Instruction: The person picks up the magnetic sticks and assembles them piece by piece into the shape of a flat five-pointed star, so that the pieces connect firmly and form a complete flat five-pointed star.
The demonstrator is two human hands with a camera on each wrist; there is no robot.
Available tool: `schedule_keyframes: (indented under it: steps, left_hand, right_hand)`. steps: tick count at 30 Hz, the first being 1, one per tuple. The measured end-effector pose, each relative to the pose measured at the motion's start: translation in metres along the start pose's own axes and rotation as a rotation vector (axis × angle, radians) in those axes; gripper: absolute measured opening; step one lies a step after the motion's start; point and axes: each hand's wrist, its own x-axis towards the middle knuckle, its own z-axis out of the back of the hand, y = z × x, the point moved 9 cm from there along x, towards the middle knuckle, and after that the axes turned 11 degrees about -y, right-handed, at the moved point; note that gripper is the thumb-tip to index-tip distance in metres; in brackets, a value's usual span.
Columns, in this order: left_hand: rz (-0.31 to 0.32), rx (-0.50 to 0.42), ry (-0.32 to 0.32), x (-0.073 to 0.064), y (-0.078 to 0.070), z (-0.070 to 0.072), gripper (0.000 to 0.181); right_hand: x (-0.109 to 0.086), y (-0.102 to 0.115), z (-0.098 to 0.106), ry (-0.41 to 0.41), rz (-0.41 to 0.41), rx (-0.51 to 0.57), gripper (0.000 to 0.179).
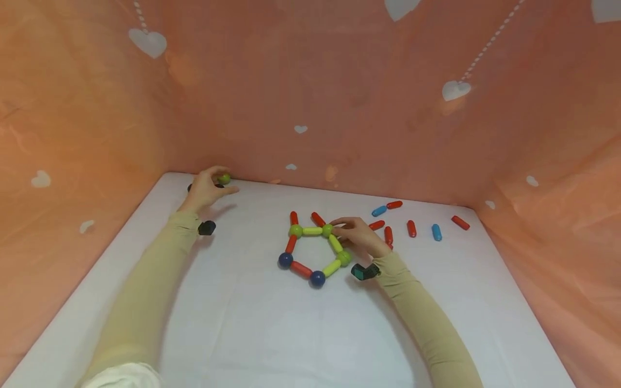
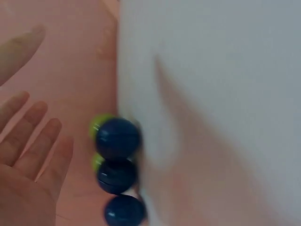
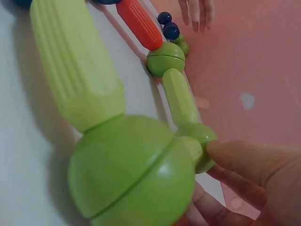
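Observation:
A five-sided ring of balls and rods lies on the table. Its green balls (image 1: 296, 231), dark blue balls (image 1: 317, 278), yellow-green rods (image 1: 312, 231) and red rods (image 1: 301, 269) join end to end. Two more red rods stick out from its far side. My right hand (image 1: 358, 235) pinches the green ball (image 3: 202, 136) at the far right corner of the ring, thumb and fingertips at its side. At the back left, my left hand (image 1: 206, 191) holds nothing, fingers spread over a group of loose dark blue balls (image 2: 117, 139) and green balls (image 1: 224, 179), partly hidden by the hand.
Right of the ring lie several loose red rods (image 1: 411, 228) and blue rods (image 1: 436, 232), some partly behind my right hand. A pink cloth wall (image 1: 310, 151) with white hearts rises along the far edge of the white table (image 1: 233, 323).

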Motion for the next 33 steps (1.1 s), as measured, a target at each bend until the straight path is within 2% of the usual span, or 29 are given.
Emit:
schedule_keyframes:
  steps: [4,11,16,21,24,28,30,33]
  left_hand:
    - [0.003,0.017,-0.004,0.004,0.012,-0.003,0.064]
    - [0.038,-0.023,-0.036,-0.001,0.025,-0.003,0.061]
    - [0.036,-0.027,-0.043,-0.005,0.027,-0.005,0.055]
    - [0.043,0.015,-0.031,-0.009,0.023,-0.013,0.05]
    - [0.072,0.051,-0.038,-0.01,0.019,-0.02,0.044]
    - [0.136,0.046,-0.05,-0.011,0.012,-0.036,0.039]
    - [0.169,0.0,-0.04,-0.011,0.007,-0.048,0.038]
    - [0.23,-0.148,0.003,-0.011,-0.002,-0.07,0.038]
  right_hand:
    - [0.002,-0.001,0.0,-0.012,-0.015,0.004,0.039]
    - [-0.002,0.002,0.0,0.007,0.007,-0.012,0.041]
    - [-0.004,0.003,0.001,0.005,0.005,-0.014,0.041]
    - [-0.004,0.002,0.001,0.005,0.001,-0.009,0.041]
    - [-0.003,0.002,0.002,0.002,-0.002,-0.012,0.042]
    - [-0.002,0.001,0.002,0.0,0.0,-0.015,0.041]
    - [-0.001,0.001,0.001,0.0,0.0,-0.014,0.041]
    - [0.0,0.001,0.001,-0.001,-0.004,-0.011,0.041]
